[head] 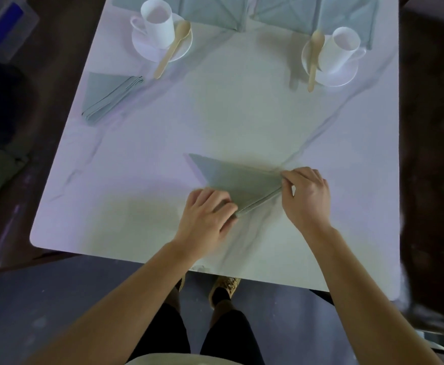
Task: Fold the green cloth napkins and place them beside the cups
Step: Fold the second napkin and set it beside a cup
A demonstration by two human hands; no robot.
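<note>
A green cloth napkin [238, 181], folded into a triangle, lies on the white table [163, 143] near the front edge. My left hand [206, 216] presses on its lower left corner, fingers pinching the folded edge. My right hand [306, 196] pinches its right corner. A second folded green napkin [107, 94] lies at the left, below the left white cup [157, 23]. The right white cup [340, 50] stands at the back right with no napkin beside it on the table.
Each cup sits on a white saucer [143, 47] with a wooden spoon [173, 48]; the right spoon [314, 60] leans on its saucer. Green chair cushions [215, 11] line the table's far edge. My legs and shoes [226, 285] stand at the near edge. Dark floor surrounds the table.
</note>
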